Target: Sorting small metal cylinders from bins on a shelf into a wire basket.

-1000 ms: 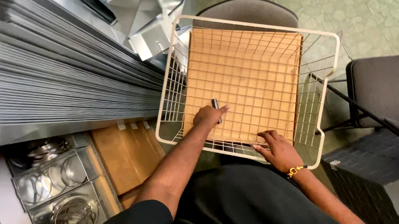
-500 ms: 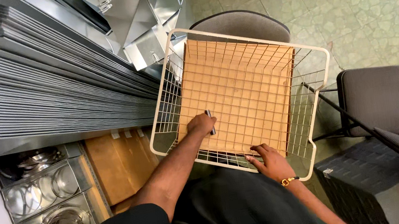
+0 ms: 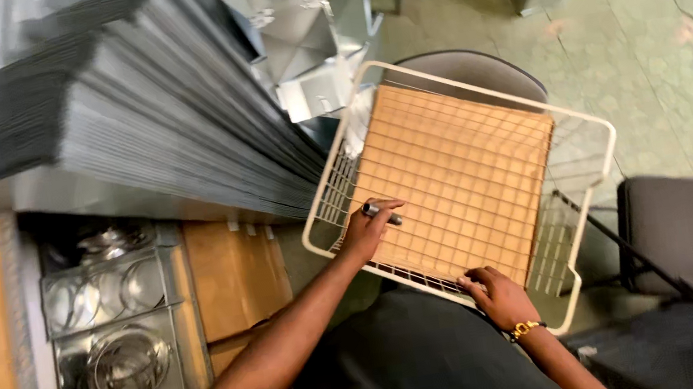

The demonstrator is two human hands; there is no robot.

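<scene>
A white wire basket (image 3: 585, 125) rests on my lap and a grey chair, with a tan board (image 3: 454, 178) lying flat in its bottom. My left hand (image 3: 365, 230) is inside the basket at its near left corner, closed around a small dark marker (image 3: 382, 213) whose tip lies on the board. My right hand (image 3: 493, 294) grips the basket's near rim, fingers curled over the wire. A gold bracelet (image 3: 524, 329) circles that wrist.
A thick stack of grey metal sheets (image 3: 125, 118) fills the left. Folded sheet-metal pieces (image 3: 299, 28) stand behind the basket. Metal boxes with round collars (image 3: 116, 339) sit at lower left beside a brown cardboard piece (image 3: 235, 275). A dark grey chair (image 3: 691, 234) is at right.
The view has shifted, so the basket now sits lower and more to the right in frame. Both hands keep their places on the marker and the basket rim.
</scene>
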